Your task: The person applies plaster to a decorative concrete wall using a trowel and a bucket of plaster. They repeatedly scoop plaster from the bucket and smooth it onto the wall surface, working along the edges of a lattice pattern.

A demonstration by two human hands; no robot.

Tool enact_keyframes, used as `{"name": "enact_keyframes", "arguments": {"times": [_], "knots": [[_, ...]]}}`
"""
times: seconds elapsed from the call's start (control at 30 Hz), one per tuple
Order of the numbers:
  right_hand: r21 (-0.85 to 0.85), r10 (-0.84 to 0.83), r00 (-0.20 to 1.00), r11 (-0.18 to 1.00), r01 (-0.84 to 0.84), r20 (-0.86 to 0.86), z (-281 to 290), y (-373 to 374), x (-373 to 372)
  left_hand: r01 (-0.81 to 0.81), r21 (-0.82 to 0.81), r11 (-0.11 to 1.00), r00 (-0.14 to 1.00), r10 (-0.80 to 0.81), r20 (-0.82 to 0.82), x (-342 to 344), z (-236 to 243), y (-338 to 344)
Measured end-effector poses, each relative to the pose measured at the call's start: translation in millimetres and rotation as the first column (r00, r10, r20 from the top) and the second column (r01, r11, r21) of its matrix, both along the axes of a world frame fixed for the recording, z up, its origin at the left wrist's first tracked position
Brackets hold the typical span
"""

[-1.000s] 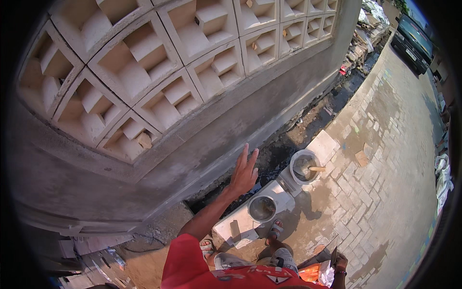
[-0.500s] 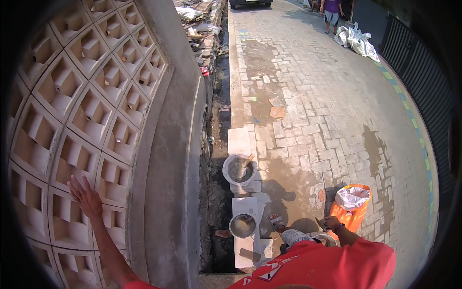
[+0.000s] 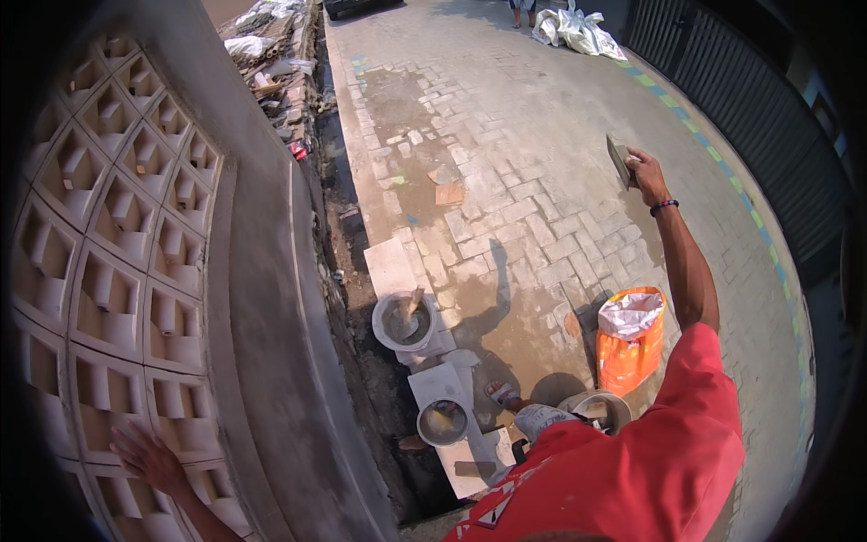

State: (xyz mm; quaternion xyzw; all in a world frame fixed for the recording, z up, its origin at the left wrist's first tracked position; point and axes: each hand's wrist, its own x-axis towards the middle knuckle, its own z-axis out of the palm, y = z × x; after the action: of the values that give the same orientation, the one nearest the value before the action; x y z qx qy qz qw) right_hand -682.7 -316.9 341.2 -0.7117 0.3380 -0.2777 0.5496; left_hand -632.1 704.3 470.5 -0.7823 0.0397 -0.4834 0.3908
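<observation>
My left hand (image 3: 149, 458) lies flat with fingers spread on the white decorative block wall (image 3: 117, 226) at the lower left. My right hand (image 3: 644, 168) is raised out to the right above the paved ground and grips a flat grey plastering float (image 3: 619, 161). Below me a white bucket of grey mortar (image 3: 404, 321) with a trowel in it stands on pale slabs (image 3: 390, 265) beside the trench. A smaller bucket (image 3: 442, 422) sits nearer my feet.
A dark trench (image 3: 361, 361) runs along the grey rendered wall base (image 3: 271, 298). An orange bag with a white liner (image 3: 629, 339) and another pail (image 3: 601, 408) stand on the brick paving (image 3: 524, 135). White sacks (image 3: 573, 27) lie far off; a dark fence (image 3: 768, 126) lines the right.
The view has swung further along the wall. My left hand has slid lower on the block wall, and my right arm has risen into view holding the float.
</observation>
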Motion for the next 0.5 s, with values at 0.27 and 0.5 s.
{"name": "enact_keyframes", "arguments": {"times": [0.27,0.5], "knots": [[0.308,0.548,0.824,0.816,-0.489,-0.145,-42,129,81,-0.836,0.151,0.528,0.499,0.845,-0.191,17,-5,-55],[0.883,0.816,0.534,0.400,-0.245,-0.222,-300,297,86,-0.932,0.298,0.207,0.225,0.974,0.026,27,-8,-68]]}}
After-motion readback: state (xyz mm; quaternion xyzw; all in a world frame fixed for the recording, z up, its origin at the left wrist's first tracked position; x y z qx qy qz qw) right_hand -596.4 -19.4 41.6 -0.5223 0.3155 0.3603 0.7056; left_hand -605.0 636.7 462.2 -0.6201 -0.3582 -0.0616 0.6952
